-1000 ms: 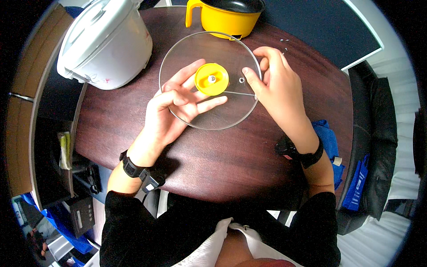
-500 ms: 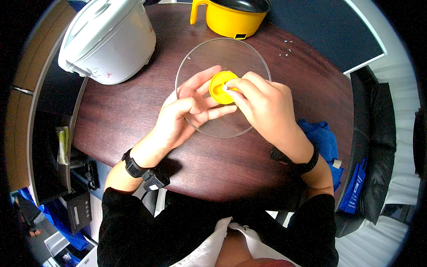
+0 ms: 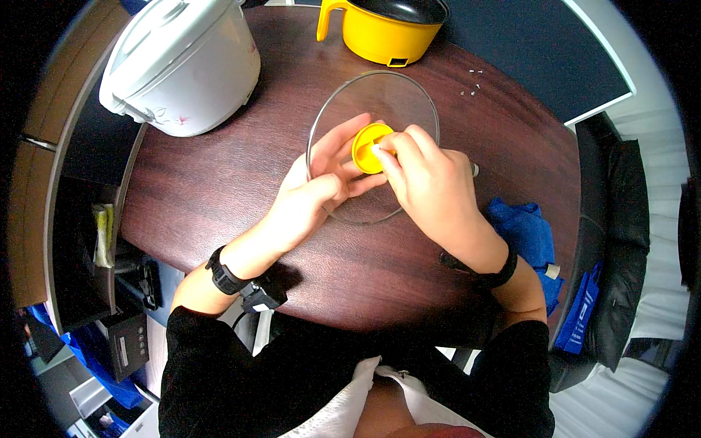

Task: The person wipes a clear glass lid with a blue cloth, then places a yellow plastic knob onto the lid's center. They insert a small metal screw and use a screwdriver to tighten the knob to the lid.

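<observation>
Over the table I hold a round clear glass lid [image 3: 398,93], tilted, with a round yellow knob [image 3: 363,162] at its middle. My left hand [image 3: 303,201] is closed around the lid's left and near edge. Its fingers reach under the glass behind the knob, and the thumb lies by the rim. My right hand [image 3: 438,182] is closed in a pinch at the knob's recessed face. A tiny whitish piece [image 3: 376,148] shows at its fingertips; its kind is too small to make out, and the fingers partly cover it.
Beyond the lid stands a yellow pot [image 3: 380,40] with a dark inside. A white rice cooker [image 3: 193,77] is at the far left. Tiny whitish bits [image 3: 473,86] lie at the far right of the brown table [image 3: 212,175]. A blue cloth [image 3: 522,226] lies near the right edge.
The lid has tilted more, and its knob has shifted slightly right and nearer to me. Both hands have moved with it, the right still pinching at the knob.
</observation>
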`<state>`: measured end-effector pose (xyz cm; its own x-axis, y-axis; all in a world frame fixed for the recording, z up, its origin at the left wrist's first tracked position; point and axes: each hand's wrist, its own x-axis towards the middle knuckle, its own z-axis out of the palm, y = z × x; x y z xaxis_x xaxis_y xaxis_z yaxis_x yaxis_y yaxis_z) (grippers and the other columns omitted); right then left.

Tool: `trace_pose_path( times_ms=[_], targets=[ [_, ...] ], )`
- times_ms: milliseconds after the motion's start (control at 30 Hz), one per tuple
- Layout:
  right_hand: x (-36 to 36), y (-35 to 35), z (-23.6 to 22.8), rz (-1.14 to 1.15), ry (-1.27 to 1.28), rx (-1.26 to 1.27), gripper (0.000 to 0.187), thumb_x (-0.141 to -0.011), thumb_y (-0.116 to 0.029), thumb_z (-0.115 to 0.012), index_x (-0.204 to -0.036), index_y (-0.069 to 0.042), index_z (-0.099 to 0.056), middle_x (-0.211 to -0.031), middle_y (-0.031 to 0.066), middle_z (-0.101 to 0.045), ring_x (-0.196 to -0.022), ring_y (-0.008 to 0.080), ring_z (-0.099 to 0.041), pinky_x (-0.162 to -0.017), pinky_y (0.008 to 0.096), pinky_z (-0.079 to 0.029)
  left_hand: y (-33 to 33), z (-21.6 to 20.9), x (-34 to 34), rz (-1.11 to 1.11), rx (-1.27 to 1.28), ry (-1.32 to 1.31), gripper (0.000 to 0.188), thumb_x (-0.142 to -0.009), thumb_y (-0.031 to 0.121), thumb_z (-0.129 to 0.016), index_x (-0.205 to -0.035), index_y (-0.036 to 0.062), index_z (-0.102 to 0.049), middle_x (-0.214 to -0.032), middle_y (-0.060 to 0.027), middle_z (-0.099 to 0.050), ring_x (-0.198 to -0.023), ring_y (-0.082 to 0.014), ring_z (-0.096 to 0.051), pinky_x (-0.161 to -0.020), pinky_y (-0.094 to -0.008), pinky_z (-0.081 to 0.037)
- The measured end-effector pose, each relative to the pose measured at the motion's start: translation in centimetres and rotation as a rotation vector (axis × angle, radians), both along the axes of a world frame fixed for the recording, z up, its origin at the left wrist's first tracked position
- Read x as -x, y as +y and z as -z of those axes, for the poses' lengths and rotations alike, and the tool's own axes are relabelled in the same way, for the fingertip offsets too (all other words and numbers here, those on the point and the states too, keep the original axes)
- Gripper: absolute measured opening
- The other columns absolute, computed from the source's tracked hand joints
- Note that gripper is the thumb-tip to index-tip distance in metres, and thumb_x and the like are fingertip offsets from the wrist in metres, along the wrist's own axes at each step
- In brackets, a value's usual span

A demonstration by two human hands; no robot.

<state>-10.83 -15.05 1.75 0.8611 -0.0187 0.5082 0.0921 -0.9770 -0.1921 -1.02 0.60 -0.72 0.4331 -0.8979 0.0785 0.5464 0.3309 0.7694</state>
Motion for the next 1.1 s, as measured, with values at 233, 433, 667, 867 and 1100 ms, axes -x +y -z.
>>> trace_pose_path(
  times_ms=[233, 433, 667, 867, 1100],
  targets=[
    [0.4, 1.3, 0.7, 0.113, -0.009, -0.135, 0.015, -0.094, -0.022, -0.059, -0.092, -0.007, -0.056, -0.075, 0.011, -0.063, -0.056, 0.0303, -0.063, -0.052, 0.0415, -0.051, 0.3, -0.2, 1.0, -0.059, 0.036, -0.32, 0.077, -0.077, -0.01, -0.033, -0.152, -0.0003, -0.016, -0.156, -0.0178, -0.024, -0.145, -0.0288, -0.026, -0.117, -0.046, -0.026],
    [0.4, 1.5, 0.7, 0.133, 0.042, -0.364, 0.018, -0.094, -0.023, -0.059, -0.091, -0.005, -0.057, -0.066, 0.0157, -0.064, -0.058, 0.035, -0.064, -0.054, 0.0454, -0.051, 0.3, 0.1, 0.9, -0.116, 0.017, -0.602, 0.075, -0.078, -0.009, -0.031, -0.151, -0.0023, -0.019, -0.156, -0.0191, -0.024, -0.145, -0.0291, -0.024, -0.117, -0.0462, -0.025],
    [0.8, -0.7, -4.8, 0.171, 0.178, -0.399, 0.029, -0.093, -0.029, -0.061, -0.077, -0.005, -0.065, -0.061, 0.0177, -0.062, -0.056, 0.0346, -0.064, -0.051, 0.0438, -0.048, 0.4, -1.0, 0.1, -0.079, -0.03, 0.008, 0.081, -0.071, 0.01, -0.05, -0.147, -0.0035, -0.027, -0.147, -0.0227, -0.038, -0.133, -0.0353, -0.044, -0.11, -0.0538, -0.037],
    [1.0, -6.9, -6.2, 0.191, 0.489, -0.288, 0.025, -0.086, -0.027, -0.07, -0.081, -0.003, -0.063, -0.062, 0.0141, -0.061, -0.055, 0.027, -0.062, -0.053, 0.037, -0.047, 0.6, -1.5, -2.2, -0.22, 0.085, 0.098, 0.077, -0.07, 0.008, -0.047, -0.145, -0.0057, -0.029, -0.142, -0.0243, -0.043, -0.129, -0.0391, -0.047, -0.109, -0.057, -0.039],
    [1.6, -8.3, 0.5, 0.147, 0.7, 0.171, 0.05, -0.079, -0.039, -0.075, -0.108, -0.002, -0.056, -0.102, 0.0153, -0.061, -0.1, 0.033, -0.06, -0.084, 0.0428, -0.048, 0.8, -0.8, -4.3, -0.241, 0.188, 0.187, 0.067, -0.087, 0.028, -0.048, -0.142, -0.0061, -0.033, -0.14, -0.0238, -0.047, -0.124, -0.0394, -0.051, -0.106, -0.0562, -0.04]
  ],
)
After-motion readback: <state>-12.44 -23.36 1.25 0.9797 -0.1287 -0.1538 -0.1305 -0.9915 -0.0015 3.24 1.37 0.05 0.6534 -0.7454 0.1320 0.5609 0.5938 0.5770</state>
